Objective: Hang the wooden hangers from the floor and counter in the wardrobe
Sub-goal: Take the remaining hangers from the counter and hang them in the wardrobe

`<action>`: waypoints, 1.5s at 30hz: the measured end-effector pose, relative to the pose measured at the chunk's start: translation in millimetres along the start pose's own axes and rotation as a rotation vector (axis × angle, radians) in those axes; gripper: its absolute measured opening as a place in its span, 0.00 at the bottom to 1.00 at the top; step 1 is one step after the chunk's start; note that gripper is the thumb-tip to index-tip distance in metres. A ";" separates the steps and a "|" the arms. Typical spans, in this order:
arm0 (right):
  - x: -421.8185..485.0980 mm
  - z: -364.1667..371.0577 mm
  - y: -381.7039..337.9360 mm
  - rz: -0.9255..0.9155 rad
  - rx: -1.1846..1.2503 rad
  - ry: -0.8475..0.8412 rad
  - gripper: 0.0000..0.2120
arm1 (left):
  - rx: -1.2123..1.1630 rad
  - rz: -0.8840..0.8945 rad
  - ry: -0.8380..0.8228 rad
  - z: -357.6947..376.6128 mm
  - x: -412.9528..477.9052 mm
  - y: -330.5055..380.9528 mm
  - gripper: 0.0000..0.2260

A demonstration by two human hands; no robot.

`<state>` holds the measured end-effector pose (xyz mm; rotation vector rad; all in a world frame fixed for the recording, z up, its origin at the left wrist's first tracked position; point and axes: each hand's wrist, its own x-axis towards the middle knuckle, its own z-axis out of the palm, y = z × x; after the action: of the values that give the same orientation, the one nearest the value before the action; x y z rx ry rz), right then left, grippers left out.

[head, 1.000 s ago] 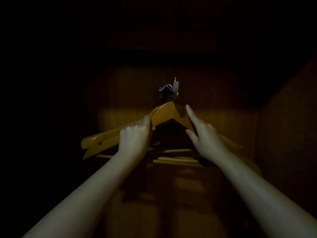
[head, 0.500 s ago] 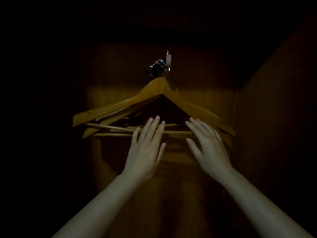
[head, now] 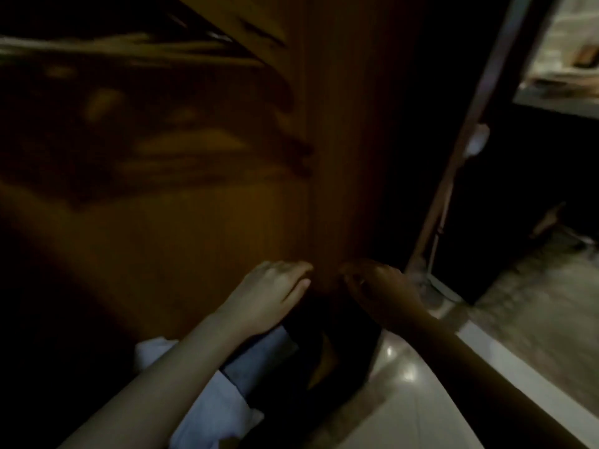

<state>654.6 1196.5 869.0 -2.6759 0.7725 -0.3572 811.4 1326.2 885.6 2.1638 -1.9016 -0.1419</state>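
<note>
Hangers are seen as a blurred bunch at the upper left, hung inside the wardrobe and packed closely, with their arms overlapping. Both hands are held low before its back, near each other but apart. The left hand and right hand are loosely spread, and nothing is gripped by either. No other hanger can be made out on the floor; whether any waits there cannot be told. Trouble is judged likeliest from the dimness: a hanger could be overlooked or fumbled, or a hook set badly. The crowded bunch could be jostled loose when another is added, and a wrist could be caught on the door edge near the right hand.
</note>
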 end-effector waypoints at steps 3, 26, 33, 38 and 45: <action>-56.9 20.7 45.4 0.182 0.042 -0.068 0.14 | -0.154 0.000 -0.156 58.8 -0.8 29.4 0.16; -552.3 108.3 252.6 1.364 0.595 -0.353 0.13 | -0.386 -0.396 -0.854 367.0 -105.1 269.6 0.18; -594.6 105.0 267.3 1.628 0.738 -0.260 0.13 | -0.325 -0.367 -1.023 403.4 -66.9 288.5 0.15; -593.2 100.0 301.0 1.798 0.809 -0.161 0.13 | -0.277 -0.301 -1.112 424.7 -3.0 304.3 0.14; -504.9 61.2 400.1 1.749 0.834 -0.105 0.13 | -0.287 -0.251 -1.108 426.6 138.4 308.2 0.10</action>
<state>72.5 1170.8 587.4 -0.6587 1.9081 -0.0036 432.2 1101.1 566.8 2.2624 -1.7869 -1.8433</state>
